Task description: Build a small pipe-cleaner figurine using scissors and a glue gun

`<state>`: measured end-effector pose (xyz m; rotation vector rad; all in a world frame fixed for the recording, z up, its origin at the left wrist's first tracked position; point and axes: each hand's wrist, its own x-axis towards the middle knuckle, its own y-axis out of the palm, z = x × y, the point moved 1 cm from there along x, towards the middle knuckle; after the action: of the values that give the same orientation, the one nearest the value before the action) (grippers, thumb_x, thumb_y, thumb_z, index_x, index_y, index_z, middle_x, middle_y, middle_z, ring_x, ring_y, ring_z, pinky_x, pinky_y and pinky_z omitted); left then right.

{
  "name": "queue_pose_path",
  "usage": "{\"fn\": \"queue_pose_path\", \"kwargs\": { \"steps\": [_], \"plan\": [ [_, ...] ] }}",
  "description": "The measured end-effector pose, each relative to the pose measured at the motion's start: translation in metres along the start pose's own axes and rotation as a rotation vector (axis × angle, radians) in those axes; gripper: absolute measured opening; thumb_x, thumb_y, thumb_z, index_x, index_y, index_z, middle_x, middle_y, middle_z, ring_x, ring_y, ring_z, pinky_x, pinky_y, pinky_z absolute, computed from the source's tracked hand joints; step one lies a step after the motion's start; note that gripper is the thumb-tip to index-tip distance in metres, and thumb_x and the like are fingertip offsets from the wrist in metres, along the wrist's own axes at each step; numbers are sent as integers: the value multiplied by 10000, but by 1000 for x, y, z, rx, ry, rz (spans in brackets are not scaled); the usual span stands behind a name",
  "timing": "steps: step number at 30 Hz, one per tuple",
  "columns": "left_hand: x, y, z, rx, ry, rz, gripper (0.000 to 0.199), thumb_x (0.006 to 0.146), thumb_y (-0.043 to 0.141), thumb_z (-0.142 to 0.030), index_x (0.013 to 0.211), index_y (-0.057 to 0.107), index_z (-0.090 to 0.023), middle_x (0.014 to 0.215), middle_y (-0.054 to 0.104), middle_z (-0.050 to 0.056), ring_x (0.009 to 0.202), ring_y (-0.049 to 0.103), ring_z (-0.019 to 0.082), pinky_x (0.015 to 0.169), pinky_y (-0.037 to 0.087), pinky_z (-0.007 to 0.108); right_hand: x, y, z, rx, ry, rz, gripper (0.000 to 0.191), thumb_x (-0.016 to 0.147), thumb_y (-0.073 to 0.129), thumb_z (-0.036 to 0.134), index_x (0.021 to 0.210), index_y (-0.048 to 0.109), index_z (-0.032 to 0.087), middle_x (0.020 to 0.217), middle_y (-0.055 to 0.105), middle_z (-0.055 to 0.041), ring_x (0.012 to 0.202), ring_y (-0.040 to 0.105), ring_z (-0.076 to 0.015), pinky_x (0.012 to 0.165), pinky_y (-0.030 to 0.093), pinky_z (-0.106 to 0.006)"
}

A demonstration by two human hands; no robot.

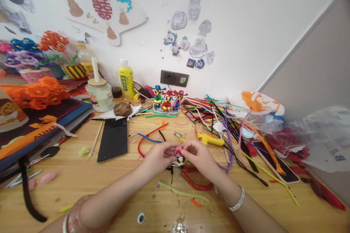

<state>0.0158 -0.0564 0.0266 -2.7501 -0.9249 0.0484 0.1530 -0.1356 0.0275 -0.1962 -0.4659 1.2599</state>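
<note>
Between my two hands, near the middle of the view, is a small figure (179,160) with a white and black lower part and a pink and red top. My left hand (161,156) pinches the figure's pink part from the left. From the right, my right hand (195,153) has its fingertips closed on the red and pink top. Red-handled scissors or pliers (195,182) lie just below my right hand. A pale yellow-green fuzzy strip (183,191) rests on the table in front of the figure.
Three small figures (166,103) stand on a tray at the back. A yellow glue gun (209,139) and many coloured stems (229,134) lie right. A black phone (113,140), candle jar (100,95) and yellow bottle (127,79) are left. A googly eye (140,218) lies in front.
</note>
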Motion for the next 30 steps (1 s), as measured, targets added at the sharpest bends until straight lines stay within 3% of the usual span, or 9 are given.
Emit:
{"fn": "queue_pose_path", "kwargs": {
  "steps": [8, 11, 16, 20, 24, 30],
  "plan": [
    [0, -3, -9, -240, -169, -110, 395, 550, 658, -83, 934, 569, -116, 800, 670, 41, 712, 616, 144, 685, 496, 289, 0, -3, 0, 218, 73, -31, 173, 690, 625, 325, 653, 539, 179, 790, 613, -36, 756, 588, -169, 690, 467, -299],
    [-4, -2, -15, -389, -204, -90, 418, 562, 708, -181, 952, 567, -130, 801, 671, 41, 725, 622, 151, 686, 492, 289, 0, -4, 5, 248, 109, -76, 200, 683, 627, 361, 665, 544, 180, 749, 614, -28, 712, 583, -161, 659, 466, -289],
    [-9, 5, -18, -590, -204, 24, 468, 584, 721, -291, 1011, 565, -181, 1031, 633, 78, 892, 605, 197, 740, 489, 318, 0, -7, 8, 205, 100, -149, 183, 694, 614, 347, 665, 548, 179, 677, 598, -10, 653, 560, -145, 612, 456, -264],
    [-3, 8, -9, -582, -94, 45, 484, 533, 757, -243, 984, 593, -181, 1055, 632, 70, 972, 572, 200, 840, 439, 321, 1, -5, 7, 183, 51, -179, 133, 698, 599, 285, 642, 532, 185, 681, 582, -5, 649, 554, -143, 599, 457, -260],
    [1, 6, -4, -501, -80, -43, 479, 489, 770, -261, 927, 601, -164, 997, 656, 82, 981, 567, 222, 865, 425, 353, 0, -3, 10, 154, -1, -170, 108, 717, 568, 244, 637, 524, 186, 730, 585, -16, 704, 570, -157, 648, 460, -281],
    [-2, 6, -10, -433, -64, -18, 409, 515, 751, -309, 854, 595, -141, 898, 661, 81, 885, 583, 214, 769, 457, 331, -1, -6, 15, 130, -36, -119, 100, 735, 559, 221, 650, 519, 187, 776, 573, -17, 746, 569, -154, 667, 460, -274]
  ]
}}
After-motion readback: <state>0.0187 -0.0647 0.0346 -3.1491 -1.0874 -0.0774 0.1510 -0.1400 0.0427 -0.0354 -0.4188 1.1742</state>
